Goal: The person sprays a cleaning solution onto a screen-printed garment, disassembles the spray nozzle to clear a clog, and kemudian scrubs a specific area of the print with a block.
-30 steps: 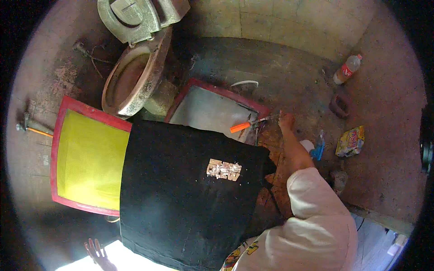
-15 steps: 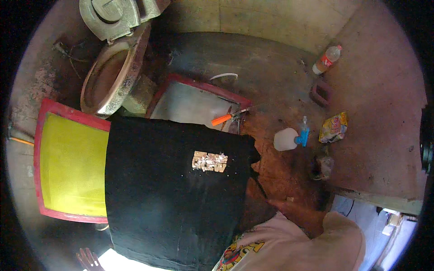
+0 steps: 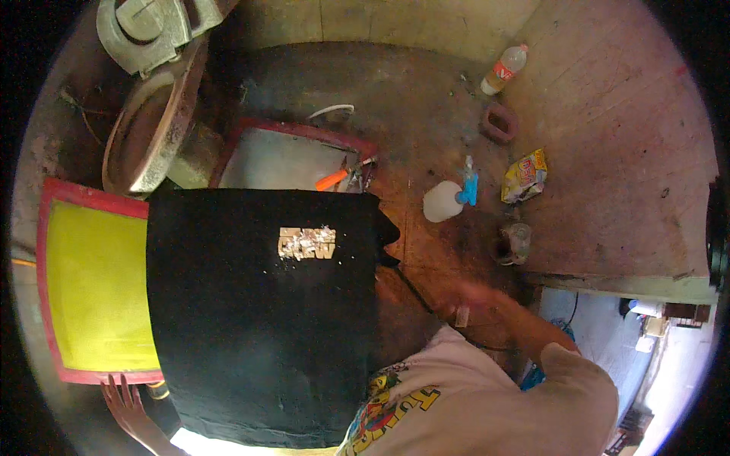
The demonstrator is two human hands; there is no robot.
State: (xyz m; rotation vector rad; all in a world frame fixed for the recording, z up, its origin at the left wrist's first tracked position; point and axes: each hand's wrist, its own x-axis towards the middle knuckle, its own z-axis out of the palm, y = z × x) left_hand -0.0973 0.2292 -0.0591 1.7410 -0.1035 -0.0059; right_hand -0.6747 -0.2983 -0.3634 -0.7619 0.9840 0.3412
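Note:
My left hand [image 3: 125, 406] is open, its spread fingertips on the near edge of a red-framed screen with yellow mesh [image 3: 99, 285]. My right hand [image 3: 473, 296] reaches out over the brown floor, right of a black cloth. It is smeared by motion, so its fingers do not show clearly. Near it lies a small pale flat piece [image 3: 462, 316]; I cannot tell whether the hand touches it. The black cloth [image 3: 258, 327] is spread out flat in front of me and carries a block of gold lettering [image 3: 307, 243] with whitish flakes on and around it.
Behind the cloth lies another red-framed screen [image 3: 285, 156] with an orange-handled tool [image 3: 332, 179] on it. A white spray bottle [image 3: 443, 202], yellow packet [image 3: 525, 176], plastic bottle [image 3: 504, 70] and hollow block [image 3: 499, 123] stand to the right. A toilet [image 3: 144, 129] is at far left.
My left hand has moved up onto the red frame's edge. My right hand has shifted outward over the floor. The whole view has turned slightly, with things sliding left.

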